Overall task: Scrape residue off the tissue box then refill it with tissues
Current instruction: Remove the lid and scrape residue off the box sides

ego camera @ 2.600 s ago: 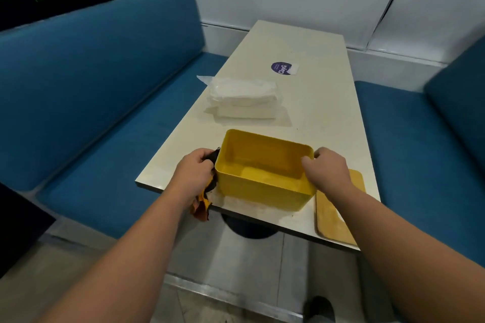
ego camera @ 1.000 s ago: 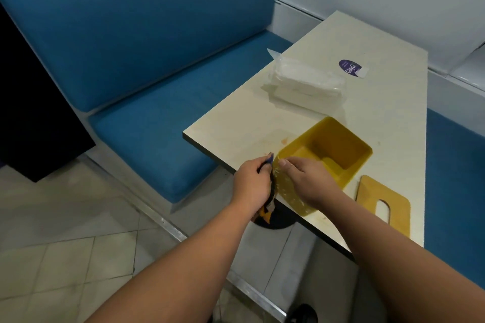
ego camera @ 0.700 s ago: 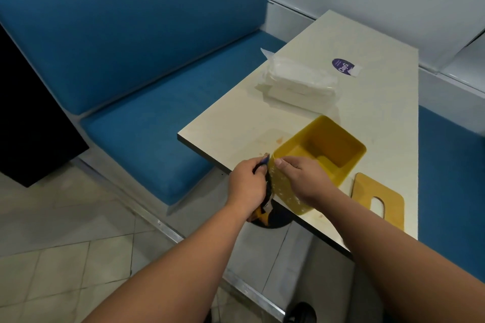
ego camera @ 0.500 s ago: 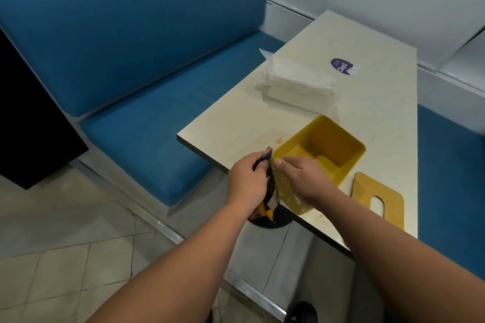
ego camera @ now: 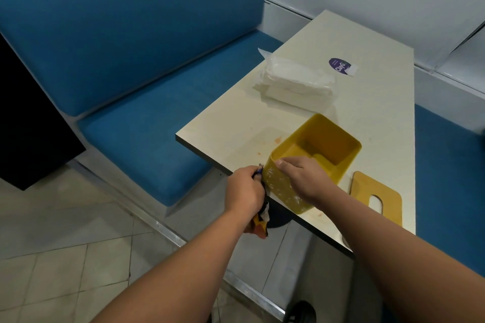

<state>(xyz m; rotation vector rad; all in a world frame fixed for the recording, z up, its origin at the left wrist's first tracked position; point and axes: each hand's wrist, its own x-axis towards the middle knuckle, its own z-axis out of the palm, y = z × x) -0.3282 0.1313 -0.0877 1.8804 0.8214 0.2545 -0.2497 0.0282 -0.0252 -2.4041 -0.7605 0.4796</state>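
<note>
We are standing at the near end of the long cream laminate table (ego camera: 301, 102), where the open yellow plastic tissue box (ego camera: 309, 162) is sitting at the edge, its near outer wall flecked with whitish residue. Beyond it the clear-wrapped pack of white tissues (ego camera: 296, 80) is lying untouched; just right, the flat yellow slotted lid (ego camera: 391, 191). Our right hand (ego camera: 301, 178) is gripping the near rim; the box looks light, stiff and slick, so bracing there seems wise. Our left hand (ego camera: 245, 193) is gripping a small scraper (ego camera: 258, 170) against that wall.
</note>
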